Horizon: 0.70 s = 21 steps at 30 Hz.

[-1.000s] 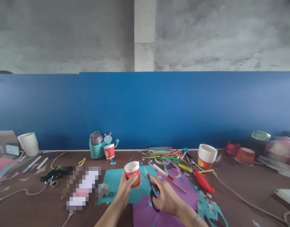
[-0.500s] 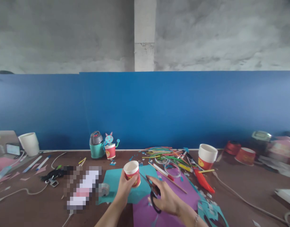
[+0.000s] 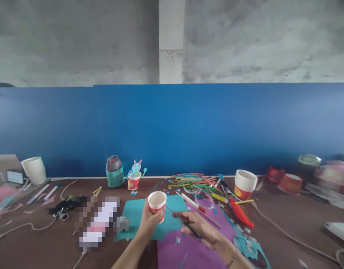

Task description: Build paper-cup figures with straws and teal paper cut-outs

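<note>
Centrally, above a brown tabletop carrying a turquoise paper sheet and a purple paper sheet, the left hand wraps a red-and-white paper cup, presumably to steady it; the right hand, set apart, grips black-handled metal scissors, blades pointing left towards the cup.

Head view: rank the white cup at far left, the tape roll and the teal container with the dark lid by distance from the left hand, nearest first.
1. Tape roll: just left of the left hand.
2. Teal container: farther back and left, by the blue partition.
3. White cup: far left, near the partition.
</note>
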Each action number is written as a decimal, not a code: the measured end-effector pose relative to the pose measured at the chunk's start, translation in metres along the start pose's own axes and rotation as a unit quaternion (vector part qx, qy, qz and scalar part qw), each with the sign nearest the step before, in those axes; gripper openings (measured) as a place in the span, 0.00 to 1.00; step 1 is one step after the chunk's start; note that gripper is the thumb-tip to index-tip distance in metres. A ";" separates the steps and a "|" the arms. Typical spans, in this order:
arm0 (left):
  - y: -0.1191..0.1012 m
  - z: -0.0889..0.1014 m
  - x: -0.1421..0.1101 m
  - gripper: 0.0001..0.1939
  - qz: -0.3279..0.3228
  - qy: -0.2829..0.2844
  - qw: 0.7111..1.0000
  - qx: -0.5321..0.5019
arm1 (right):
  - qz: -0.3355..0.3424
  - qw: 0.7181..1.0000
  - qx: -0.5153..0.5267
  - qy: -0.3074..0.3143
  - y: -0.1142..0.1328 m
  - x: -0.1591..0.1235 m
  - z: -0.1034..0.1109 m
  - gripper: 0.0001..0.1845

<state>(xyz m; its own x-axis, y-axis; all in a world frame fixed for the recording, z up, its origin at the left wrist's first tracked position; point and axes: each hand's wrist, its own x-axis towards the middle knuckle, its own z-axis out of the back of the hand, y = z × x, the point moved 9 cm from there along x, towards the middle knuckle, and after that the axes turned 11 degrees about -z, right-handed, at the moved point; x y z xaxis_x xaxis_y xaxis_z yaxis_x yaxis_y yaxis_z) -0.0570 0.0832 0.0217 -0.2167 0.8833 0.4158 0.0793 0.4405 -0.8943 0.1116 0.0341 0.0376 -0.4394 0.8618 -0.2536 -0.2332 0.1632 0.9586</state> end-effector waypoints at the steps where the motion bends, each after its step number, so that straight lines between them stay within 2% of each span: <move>1: -0.001 -0.001 0.000 0.26 -0.005 0.003 1.000 0.003 | -0.016 1.000 0.022 0.007 -0.002 0.000 0.001 0.26; 3: -0.003 -0.003 0.000 0.25 -0.013 0.009 1.000 0.008 | -0.036 0.998 0.040 0.011 -0.004 0.000 0.001 0.25; 5: -0.004 -0.005 0.000 0.24 -0.017 0.014 1.000 0.009 | -0.028 0.999 0.020 0.000 -0.003 0.000 0.001 0.25; 8: -0.003 -0.004 0.000 0.24 -0.016 0.012 1.000 0.005 | 0.016 0.997 -0.070 -0.033 0.003 0.000 0.000 0.23; 12: 0.003 0.001 0.000 0.24 0.006 -0.007 1.000 0.010 | 0.088 0.974 -0.183 -0.099 0.016 -0.004 0.000 0.16; 14: 0.007 0.004 -0.001 0.25 0.021 -0.017 1.000 0.014 | 0.077 0.979 -0.166 -0.086 0.015 -0.004 -0.002 0.17; 18: 0.010 0.006 -0.001 0.25 0.030 -0.020 0.999 0.011 | 0.030 0.996 -0.083 -0.020 0.009 -0.002 -0.008 0.25; 21: 0.010 0.004 -0.001 0.25 0.027 -0.011 1.000 0.010 | 0.031 0.998 -0.061 -0.013 0.005 0.001 -0.006 0.28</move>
<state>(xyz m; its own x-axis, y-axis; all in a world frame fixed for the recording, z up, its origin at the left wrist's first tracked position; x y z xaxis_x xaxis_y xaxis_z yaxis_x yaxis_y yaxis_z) -0.0601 0.0857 0.0117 -0.2332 0.9022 0.3629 0.0730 0.3883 -0.9186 0.1052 0.0329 0.0411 -0.4336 0.8811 -0.1886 -0.3104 0.0504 0.9493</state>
